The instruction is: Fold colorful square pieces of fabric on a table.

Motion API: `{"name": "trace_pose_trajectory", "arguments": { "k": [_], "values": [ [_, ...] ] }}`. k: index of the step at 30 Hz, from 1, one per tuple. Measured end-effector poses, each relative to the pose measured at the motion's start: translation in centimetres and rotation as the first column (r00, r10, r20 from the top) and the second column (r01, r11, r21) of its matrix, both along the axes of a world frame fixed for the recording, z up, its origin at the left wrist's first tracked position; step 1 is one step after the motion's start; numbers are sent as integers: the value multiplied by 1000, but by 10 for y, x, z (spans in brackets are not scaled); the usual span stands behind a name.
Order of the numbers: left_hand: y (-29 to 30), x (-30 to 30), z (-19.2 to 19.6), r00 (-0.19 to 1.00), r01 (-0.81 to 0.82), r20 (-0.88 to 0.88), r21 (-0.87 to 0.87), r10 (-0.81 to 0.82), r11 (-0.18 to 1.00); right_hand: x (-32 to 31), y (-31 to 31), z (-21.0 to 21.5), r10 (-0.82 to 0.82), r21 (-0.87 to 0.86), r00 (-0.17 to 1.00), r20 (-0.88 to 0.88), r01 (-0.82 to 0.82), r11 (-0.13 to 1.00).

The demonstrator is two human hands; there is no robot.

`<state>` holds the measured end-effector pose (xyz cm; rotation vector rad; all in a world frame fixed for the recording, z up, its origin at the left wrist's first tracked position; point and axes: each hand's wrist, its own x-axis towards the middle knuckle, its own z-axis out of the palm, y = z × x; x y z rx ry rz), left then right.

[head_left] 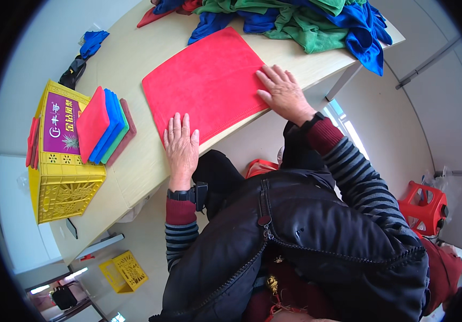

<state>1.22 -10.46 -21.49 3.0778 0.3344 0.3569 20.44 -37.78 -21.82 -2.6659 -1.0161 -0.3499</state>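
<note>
A red cloth (204, 80) lies spread flat on the pale wooden table (129, 177), close to its near edge. On the cloth's near left corner rests my left hand (181, 147), fingers stretched out and palm down. My right hand (284, 91) lies flat over the cloth's right edge, its fingers slightly spread. Neither hand grips anything. Left of the cloth, folded cloths in red, blue, green and brown (107, 126) lean against a yellow plastic crate (70, 188).
A heap of blue and green cloths (306, 24) covers the table's far side. Behind the crate lie a small blue cloth (94, 43) and a black item (73, 72). Another yellow crate (129, 271) stands on the floor at lower left, a red plastic stool (423, 206) at right.
</note>
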Motion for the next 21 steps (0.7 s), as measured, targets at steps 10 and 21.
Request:
{"name": "trace_pose_trajectory", "arguments": {
  "k": [10,21],
  "values": [
    [-6,32,20,998,46,43,-113,-41,993,-21,66,28,97,47,995,-29,-96,994],
    [35,21,0,995,-92,-41,-66,90,994,24,56,1,6,-28,999,-47,-7,1000]
  ]
}}
